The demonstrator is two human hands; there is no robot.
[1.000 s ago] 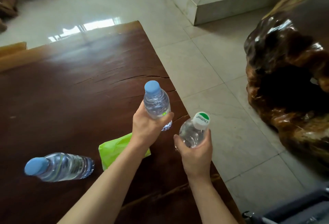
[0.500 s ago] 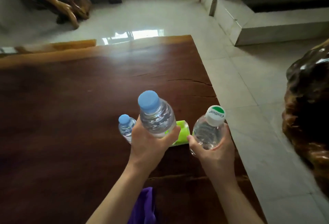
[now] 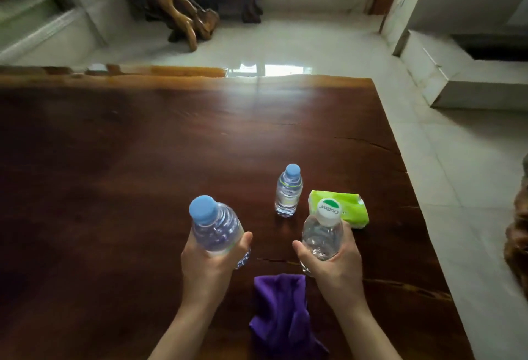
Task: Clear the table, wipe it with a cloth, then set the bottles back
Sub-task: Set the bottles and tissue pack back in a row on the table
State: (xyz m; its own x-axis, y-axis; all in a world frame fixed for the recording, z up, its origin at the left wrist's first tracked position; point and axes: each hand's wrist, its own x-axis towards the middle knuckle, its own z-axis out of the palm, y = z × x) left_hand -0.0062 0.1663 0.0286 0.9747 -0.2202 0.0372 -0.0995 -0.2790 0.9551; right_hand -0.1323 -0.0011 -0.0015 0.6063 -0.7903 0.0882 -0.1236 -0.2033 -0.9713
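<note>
My left hand (image 3: 213, 266) grips a clear water bottle with a blue cap (image 3: 214, 229), held above the dark wooden table (image 3: 114, 174). My right hand (image 3: 335, 266) grips a second clear bottle with a white and green cap (image 3: 323, 232). A third, smaller bottle with a blue cap (image 3: 288, 191) stands upright on the table just beyond and between my hands. A crumpled purple cloth (image 3: 281, 311) lies on the table near its front edge, between my forearms.
A green tissue pack (image 3: 350, 208) lies on the table right of the standing bottle, partly behind the white-capped bottle. The table's right edge (image 3: 405, 188) drops to a pale tiled floor. A carved wood root piece (image 3: 177, 8) stands beyond the far edge.
The view has tilted up and back, showing more table and the purple cloth. My two hands with their bottles have drawn apart, and the small bottle now stands clear between them.
</note>
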